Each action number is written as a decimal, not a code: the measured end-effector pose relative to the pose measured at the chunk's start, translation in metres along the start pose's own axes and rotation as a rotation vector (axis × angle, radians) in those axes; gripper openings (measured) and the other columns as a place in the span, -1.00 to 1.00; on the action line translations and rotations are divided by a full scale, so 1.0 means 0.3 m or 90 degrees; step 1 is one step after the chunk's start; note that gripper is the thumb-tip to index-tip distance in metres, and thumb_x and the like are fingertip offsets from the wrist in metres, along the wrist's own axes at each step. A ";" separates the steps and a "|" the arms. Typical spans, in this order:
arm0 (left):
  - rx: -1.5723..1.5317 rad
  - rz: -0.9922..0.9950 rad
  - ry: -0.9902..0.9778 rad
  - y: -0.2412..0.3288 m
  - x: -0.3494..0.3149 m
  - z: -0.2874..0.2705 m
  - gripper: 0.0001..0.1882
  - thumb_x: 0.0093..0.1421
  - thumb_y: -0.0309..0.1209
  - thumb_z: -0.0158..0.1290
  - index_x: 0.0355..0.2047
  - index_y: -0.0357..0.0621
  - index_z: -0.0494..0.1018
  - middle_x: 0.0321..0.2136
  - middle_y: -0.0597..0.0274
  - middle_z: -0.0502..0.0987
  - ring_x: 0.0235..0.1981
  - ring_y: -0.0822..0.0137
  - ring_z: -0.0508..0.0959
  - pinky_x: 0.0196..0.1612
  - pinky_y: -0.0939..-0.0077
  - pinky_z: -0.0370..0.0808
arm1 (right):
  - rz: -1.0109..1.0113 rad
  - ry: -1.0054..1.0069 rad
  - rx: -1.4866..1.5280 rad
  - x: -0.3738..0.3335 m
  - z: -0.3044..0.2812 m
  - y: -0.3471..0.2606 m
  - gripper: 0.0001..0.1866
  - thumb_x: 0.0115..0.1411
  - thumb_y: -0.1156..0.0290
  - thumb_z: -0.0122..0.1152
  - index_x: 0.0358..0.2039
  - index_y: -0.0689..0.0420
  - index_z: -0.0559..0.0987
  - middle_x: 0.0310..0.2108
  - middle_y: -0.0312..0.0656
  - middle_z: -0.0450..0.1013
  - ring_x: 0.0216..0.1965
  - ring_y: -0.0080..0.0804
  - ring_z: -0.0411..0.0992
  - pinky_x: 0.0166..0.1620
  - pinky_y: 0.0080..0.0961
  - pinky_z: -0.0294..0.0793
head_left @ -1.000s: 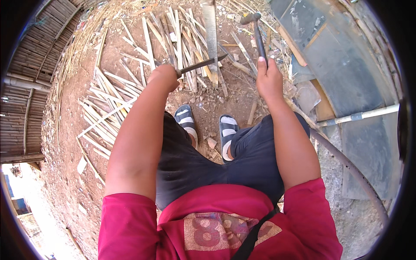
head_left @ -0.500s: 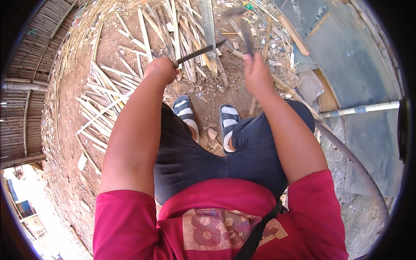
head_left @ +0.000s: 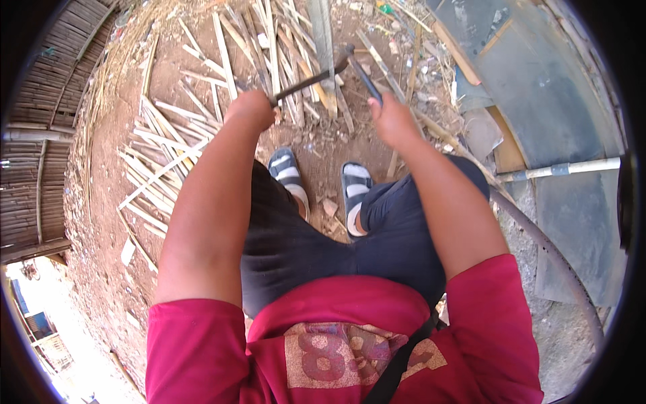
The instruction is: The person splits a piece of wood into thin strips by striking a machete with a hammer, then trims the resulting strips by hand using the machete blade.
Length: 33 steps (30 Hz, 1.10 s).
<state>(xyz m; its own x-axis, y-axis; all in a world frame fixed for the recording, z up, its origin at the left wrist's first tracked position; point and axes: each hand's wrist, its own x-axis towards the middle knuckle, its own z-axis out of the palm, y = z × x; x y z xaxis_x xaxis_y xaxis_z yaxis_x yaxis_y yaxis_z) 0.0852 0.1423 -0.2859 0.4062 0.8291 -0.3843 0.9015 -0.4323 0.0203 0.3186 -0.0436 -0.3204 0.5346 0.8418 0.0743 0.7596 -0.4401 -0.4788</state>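
Note:
My left hand (head_left: 252, 111) is closed round the handle of a long dark-bladed knife (head_left: 301, 85). Its blade points right and slightly away, across a greyish strip of bamboo or wood (head_left: 324, 37) that stands or leans in front of me. In my right hand (head_left: 396, 122) is a hammer (head_left: 365, 81) with a dark handle. The hammer's head is at the knife's tip end, just right of the strip; whether they touch I cannot tell. How deep the blade sits in the strip is also unclear.
Split bamboo strips (head_left: 161, 138) lie in piles on the dirt ground ahead and to the left. My sandalled feet (head_left: 355, 185) are below my hands. Grey sheets (head_left: 548, 87) and a pole (head_left: 572, 167) lie at right; a bamboo wall (head_left: 37, 87) stands at left.
The hammer has swung down and left from its raised, blurred position to the knife's tip end. My right hand has dropped slightly nearer to me; my left hand is almost still.

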 end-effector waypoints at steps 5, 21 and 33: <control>0.002 -0.023 0.030 0.026 -0.003 0.027 -0.59 0.20 -0.10 0.20 -0.08 -0.12 0.62 -0.13 -0.02 0.65 -0.06 -0.01 0.64 0.04 0.16 0.57 | 0.005 0.079 0.117 0.000 -0.124 -0.068 -0.55 0.43 0.02 -0.05 -0.11 0.22 0.44 -0.45 0.26 0.52 -0.33 0.36 0.52 -0.27 0.15 0.46; -0.031 -0.033 -0.001 0.042 -0.022 0.016 -0.64 0.19 -0.14 0.20 -0.10 -0.06 0.64 -0.14 -0.01 0.66 -0.08 0.02 0.65 0.03 0.17 0.58 | 0.048 0.096 0.090 -0.014 -0.086 -0.054 -0.52 0.46 0.00 -0.11 -0.15 0.23 0.46 -0.42 0.20 0.52 -0.34 0.29 0.51 -0.22 0.07 0.48; -0.035 -0.027 -0.005 0.050 0.000 0.037 -0.64 0.19 -0.18 0.19 -0.09 -0.10 0.64 -0.12 0.00 0.66 -0.07 0.02 0.65 0.03 0.19 0.59 | 0.049 0.071 0.062 -0.031 -0.023 -0.031 -0.54 0.43 0.02 -0.07 -0.08 0.22 0.44 -0.43 0.28 0.53 -0.30 0.36 0.52 -0.25 0.17 0.47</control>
<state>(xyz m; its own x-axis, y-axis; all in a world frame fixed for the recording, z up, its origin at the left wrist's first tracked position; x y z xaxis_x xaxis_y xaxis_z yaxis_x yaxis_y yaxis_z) 0.0971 0.1318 -0.2958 0.3663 0.8434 -0.3929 0.9249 -0.3762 0.0549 0.3090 -0.0494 -0.3106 0.6316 0.7647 0.1276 0.6781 -0.4652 -0.5690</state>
